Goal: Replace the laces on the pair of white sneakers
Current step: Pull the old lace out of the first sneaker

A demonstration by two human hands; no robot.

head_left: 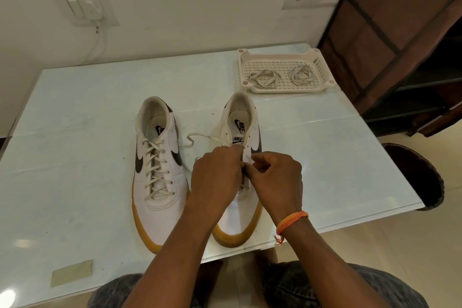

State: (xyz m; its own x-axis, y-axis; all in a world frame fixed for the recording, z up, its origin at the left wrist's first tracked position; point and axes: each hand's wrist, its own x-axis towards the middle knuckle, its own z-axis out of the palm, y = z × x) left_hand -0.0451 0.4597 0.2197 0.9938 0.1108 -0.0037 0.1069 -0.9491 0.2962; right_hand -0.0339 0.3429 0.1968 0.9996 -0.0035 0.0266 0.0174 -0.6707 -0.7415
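Both hands meet over the lacing of the right sneaker (240, 132): the left hand (216, 177) and the right hand (277, 180) each curl their fingers in a pinching grip on its white lace (200, 136), whose loose end loops out leftward over the tabletop (75, 132). An orange thread band (291, 221) circles the right wrist. Just beside, the left sneaker (157, 170) stands fully laced. Farther back on the right, a white tray (280, 55) holds two coiled laces (265, 77).
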